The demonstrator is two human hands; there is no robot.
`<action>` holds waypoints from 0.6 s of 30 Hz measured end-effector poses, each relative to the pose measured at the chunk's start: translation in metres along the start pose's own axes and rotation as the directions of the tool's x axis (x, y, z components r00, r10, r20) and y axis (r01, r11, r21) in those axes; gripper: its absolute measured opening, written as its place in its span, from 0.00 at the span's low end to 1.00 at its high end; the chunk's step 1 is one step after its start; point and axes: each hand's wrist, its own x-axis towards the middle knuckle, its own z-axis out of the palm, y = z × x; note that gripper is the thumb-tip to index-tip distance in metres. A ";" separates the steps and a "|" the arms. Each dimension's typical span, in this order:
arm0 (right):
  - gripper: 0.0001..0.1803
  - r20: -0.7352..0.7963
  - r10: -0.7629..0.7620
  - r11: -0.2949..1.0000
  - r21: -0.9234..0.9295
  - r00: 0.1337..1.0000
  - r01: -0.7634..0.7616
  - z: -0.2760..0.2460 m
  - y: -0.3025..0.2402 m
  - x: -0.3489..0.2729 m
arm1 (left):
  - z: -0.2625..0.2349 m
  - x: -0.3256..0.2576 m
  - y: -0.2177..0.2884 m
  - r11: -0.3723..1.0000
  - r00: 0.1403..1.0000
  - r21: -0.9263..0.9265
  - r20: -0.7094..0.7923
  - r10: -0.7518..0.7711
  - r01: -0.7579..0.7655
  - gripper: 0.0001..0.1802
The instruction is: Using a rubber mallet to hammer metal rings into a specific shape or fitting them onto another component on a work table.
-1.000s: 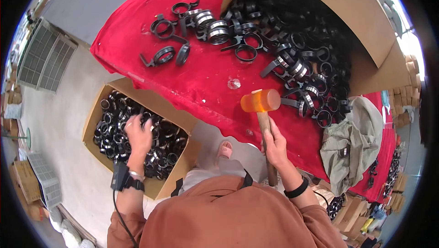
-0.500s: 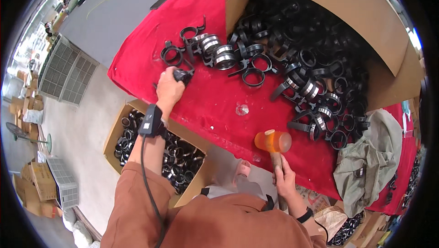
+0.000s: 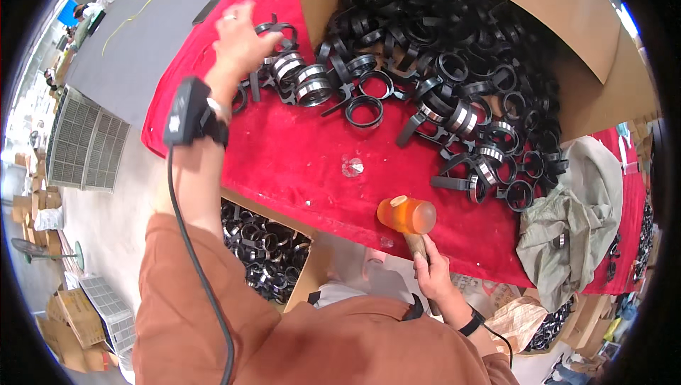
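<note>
My left hand [image 3: 241,41] is stretched out over the far left of the red cloth, slightly blurred, with its fingers apart and nothing in them. Just right of its fingers lies a black ring clamp [image 3: 282,32] with a projecting tab. Several silver-banded rings [image 3: 312,85] stand close by, and another black ring [image 3: 364,112] rests flat to their right. Wrapped round the wooden handle of an orange-headed mallet [image 3: 408,215], my right hand [image 3: 436,278] is closed near the cloth's front edge. The mallet head is over the cloth.
A large cardboard box [image 3: 596,112] lies open toward me, black ring clamps [image 3: 454,66] spilling from it. Below the table edge, a carton [image 3: 306,282] holds more rings. Grey-green fabric [image 3: 571,222] hangs at the right. A cable runs along my left arm.
My left hand has moved from the cloth's left front edge up to the far left, and its fingers have spread. The black part under it is gone from the hand. The view has shifted slightly.
</note>
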 end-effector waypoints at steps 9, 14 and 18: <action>0.25 0.007 0.004 0.996 0.084 1.000 -0.004 0.002 0.005 0.009 | 0.061 -0.109 0.026 0.870 0.960 -0.491 0.219 0.177 -0.048 0.20; 0.21 -0.023 -0.038 0.978 0.204 0.999 0.042 -0.002 0.016 0.009 | 0.120 -0.090 -0.043 0.947 0.837 -0.312 0.537 0.107 0.079 0.40; 0.19 -0.054 -0.037 0.982 0.183 0.998 0.046 -0.001 0.018 0.010 | 0.160 -0.090 -0.079 0.948 0.839 -0.318 0.518 0.166 0.008 0.44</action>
